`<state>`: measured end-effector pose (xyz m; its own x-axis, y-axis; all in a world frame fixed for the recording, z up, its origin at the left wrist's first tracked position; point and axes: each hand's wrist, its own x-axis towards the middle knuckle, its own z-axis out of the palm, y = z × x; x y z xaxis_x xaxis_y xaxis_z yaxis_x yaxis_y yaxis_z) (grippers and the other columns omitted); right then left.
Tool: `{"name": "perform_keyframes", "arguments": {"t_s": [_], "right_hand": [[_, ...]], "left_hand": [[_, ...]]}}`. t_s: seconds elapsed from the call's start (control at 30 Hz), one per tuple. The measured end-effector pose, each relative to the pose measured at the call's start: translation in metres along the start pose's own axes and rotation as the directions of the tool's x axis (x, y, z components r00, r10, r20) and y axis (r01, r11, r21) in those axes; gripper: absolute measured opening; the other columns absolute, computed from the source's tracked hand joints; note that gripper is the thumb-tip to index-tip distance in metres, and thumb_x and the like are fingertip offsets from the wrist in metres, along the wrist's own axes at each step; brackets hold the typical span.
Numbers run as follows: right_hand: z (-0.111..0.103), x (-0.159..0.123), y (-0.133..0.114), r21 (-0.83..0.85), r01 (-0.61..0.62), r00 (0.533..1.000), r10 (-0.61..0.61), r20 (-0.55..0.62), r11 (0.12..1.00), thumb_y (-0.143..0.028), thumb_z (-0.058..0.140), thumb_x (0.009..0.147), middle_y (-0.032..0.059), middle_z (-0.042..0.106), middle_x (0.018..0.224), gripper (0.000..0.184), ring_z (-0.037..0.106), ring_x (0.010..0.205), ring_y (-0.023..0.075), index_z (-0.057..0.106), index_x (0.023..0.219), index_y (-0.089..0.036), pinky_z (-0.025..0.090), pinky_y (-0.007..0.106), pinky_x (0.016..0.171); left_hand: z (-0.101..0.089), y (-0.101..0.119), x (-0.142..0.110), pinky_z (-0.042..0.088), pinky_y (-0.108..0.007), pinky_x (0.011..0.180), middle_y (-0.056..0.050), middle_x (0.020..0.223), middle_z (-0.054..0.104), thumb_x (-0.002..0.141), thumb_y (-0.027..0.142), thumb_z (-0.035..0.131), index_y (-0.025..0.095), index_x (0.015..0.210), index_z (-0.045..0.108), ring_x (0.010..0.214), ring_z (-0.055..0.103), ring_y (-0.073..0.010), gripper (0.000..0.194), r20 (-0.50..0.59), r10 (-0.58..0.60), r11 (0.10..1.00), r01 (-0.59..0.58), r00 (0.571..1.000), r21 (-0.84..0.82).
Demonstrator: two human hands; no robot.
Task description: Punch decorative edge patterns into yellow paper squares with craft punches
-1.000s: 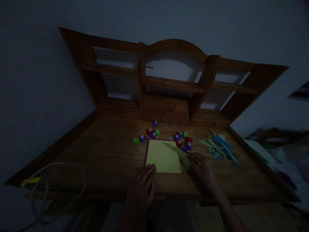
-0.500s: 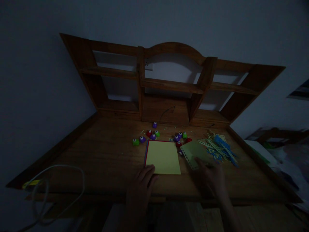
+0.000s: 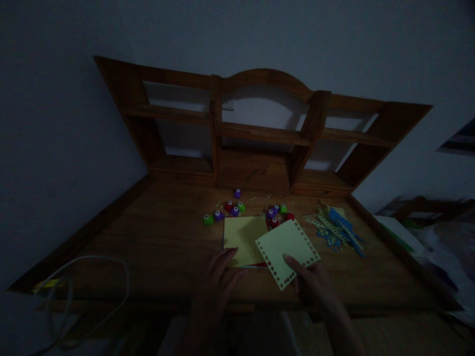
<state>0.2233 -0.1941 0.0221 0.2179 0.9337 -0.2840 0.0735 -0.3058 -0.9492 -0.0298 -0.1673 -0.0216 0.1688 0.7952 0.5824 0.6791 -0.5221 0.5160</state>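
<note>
Currently, the right hand (image 3: pixel 313 281) pinches a punched pale sheet (image 3: pixel 287 244) near its lower corner, thumb on top and the other fingers underneath, mostly hidden. The sheet is tilted cornerwise, overlapping the right part of a paper stack (image 3: pixel 239 237) in the view. Small holes run along three of its edges; the far-left edge looks plain.

The left hand (image 3: pixel 215 277) rests fingertips on the stack's near-left corner, thumb spread away from the fingers, gripping nothing that I can see.

Failure modes (judgement):
1. Tearing. The perforated border is probably the weakest part; a hard pull or fold at the holes could rip it.
2. Stack skew. Red paper (image 3: pixel 261 265) shows past the yellow top at the near edge, so the layers seem poorly squared. Sliding left fingertips could shift them further.
3. Knocks. A red eyed gadget (image 3: pixel 273 223), likely a punch, sits just beyond the sheet; a sweeping edge could nudge it.
4. Scatter. A wide swing rightward could disturb the heap of strips (image 3: pixel 343 225) on the desk (image 3: pixel 159 237).
5. Dim light may hide small misalignments.

Whether sheet and stack touch: cannot tell.
</note>
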Motion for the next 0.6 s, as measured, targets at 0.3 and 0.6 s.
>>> {"name": "perform_keyframes", "arguments": {"t_s": [0.3, 0.6], "right_hand": [[0.041, -0.005, -0.003, 0.137, 0.006, 0.985, -0.03, 0.172, 0.99, -0.054, 0.076, 0.067, 0.0081, 0.072, 0.068, 0.041, 0.067, 0.062, 0.022, 0.072, 0.079, -0.014, 0.052, 0.031, 0.059], [0.047, 0.009, -0.006, 0.157, 0.19, 0.974, -0.206, 0.093, 0.969, -0.049, 0.065, 0.081, 0.0074, 0.071, 0.072, 0.037, 0.065, 0.059, 0.0203, 0.069, 0.09, -0.013, 0.052, 0.029, 0.053]], "left_hand": [[-0.019, 0.028, 0.001, 0.037, -0.037, 0.105, -0.004, 0.121, 0.064, 0.092, 0.017, 0.054, 0.028, 0.13, 0.055, 0.108, 0.057, -0.0179, 0.04, 0.019, 0.453, 0.876, -0.449, 0.891, 0.177], [-0.023, 0.009, -0.002, 0.048, -0.027, 0.098, -0.006, 0.126, 0.063, 0.1, 0.021, 0.033, 0.023, 0.137, 0.048, 0.114, 0.058, -0.0146, 0.04, 0.115, 0.422, 0.907, -0.42, 0.899, -0.046]]}}
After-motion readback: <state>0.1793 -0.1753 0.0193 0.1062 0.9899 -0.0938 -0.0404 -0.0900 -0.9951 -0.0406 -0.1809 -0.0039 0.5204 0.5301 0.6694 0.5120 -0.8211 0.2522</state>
